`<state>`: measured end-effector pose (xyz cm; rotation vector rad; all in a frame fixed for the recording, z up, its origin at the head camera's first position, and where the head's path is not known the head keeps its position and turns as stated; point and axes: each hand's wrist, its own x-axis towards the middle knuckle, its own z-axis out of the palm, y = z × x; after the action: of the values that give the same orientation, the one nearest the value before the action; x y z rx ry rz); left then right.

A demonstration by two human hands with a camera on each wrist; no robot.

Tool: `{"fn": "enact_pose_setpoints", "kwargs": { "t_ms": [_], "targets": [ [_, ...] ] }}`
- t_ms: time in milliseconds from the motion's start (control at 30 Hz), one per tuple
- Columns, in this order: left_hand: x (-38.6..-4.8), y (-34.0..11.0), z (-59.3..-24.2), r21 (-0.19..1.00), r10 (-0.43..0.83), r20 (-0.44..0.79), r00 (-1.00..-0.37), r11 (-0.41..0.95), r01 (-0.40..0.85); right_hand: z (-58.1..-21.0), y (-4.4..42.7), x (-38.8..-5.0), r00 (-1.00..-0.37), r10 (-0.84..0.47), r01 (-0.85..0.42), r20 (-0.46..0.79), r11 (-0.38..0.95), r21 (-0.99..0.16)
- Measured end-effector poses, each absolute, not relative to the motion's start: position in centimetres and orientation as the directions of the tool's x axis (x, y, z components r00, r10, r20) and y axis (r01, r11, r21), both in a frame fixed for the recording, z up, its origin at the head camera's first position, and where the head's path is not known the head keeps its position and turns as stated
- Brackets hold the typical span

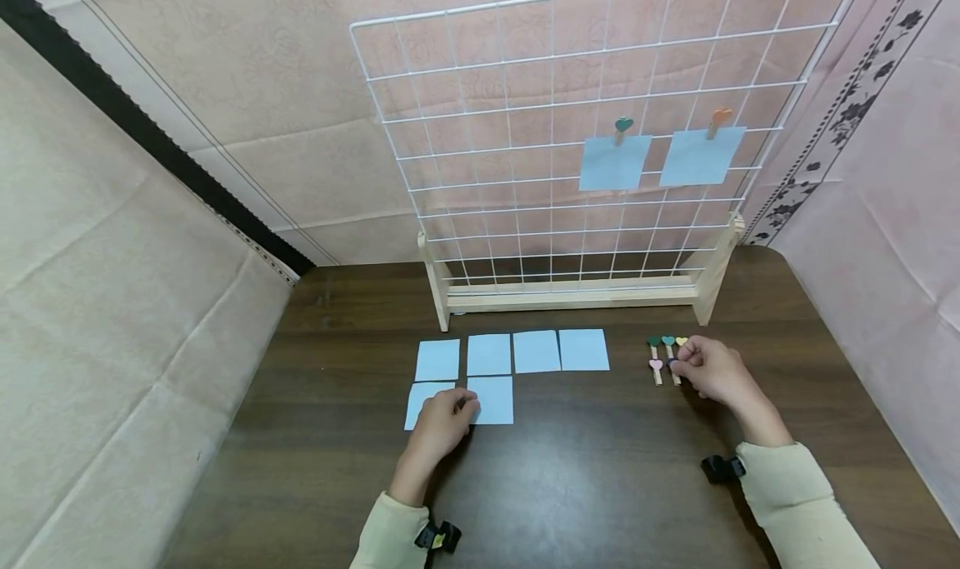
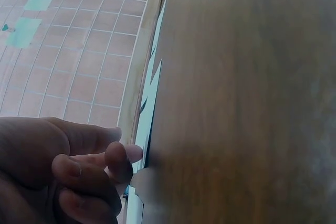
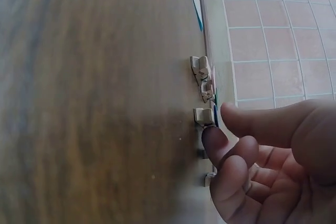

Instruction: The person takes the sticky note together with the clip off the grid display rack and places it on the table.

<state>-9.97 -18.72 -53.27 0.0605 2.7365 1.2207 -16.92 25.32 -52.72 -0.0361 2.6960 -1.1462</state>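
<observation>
My left hand (image 1: 441, 426) is over the lower row of blue paper squares, beside the right-hand square (image 1: 493, 401) and partly covering the left one (image 1: 417, 399). Its thumb and forefinger stand apart in the left wrist view, the other fingers loosely bent; one fingertip meets the paper edge (image 2: 148, 114). My right hand (image 1: 716, 373) reaches over small wooden clothespins with heart tops. Thumb and forefinger are parted around a dark-blue-heart clothespin (image 3: 206, 116), which lies on the table. Close by are a pink-heart clothespin (image 1: 656, 367) and green-heart ones; a yellow heart (image 1: 681, 341) is partly hidden.
A white wire grid (image 1: 551, 144) stands in a wooden base (image 1: 570, 298) behind the papers. Two blue squares (image 1: 615, 165) hang on it from clothespins. Several more blue squares (image 1: 537, 351) form the upper row. Pale cloth (image 1: 112, 319) encloses the brown table (image 1: 585, 486).
</observation>
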Motion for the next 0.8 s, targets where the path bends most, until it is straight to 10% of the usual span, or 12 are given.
{"fn": "enact_pose_setpoints", "kwargs": {
  "t_ms": [800],
  "targets": [
    [-11.2,-16.5,-52.3,0.792,0.057,-0.029,-0.998,0.61,0.012,-50.4,23.3,-17.1,-0.989,-0.126,-0.02,-0.079,0.639,-0.769]
  ]
}}
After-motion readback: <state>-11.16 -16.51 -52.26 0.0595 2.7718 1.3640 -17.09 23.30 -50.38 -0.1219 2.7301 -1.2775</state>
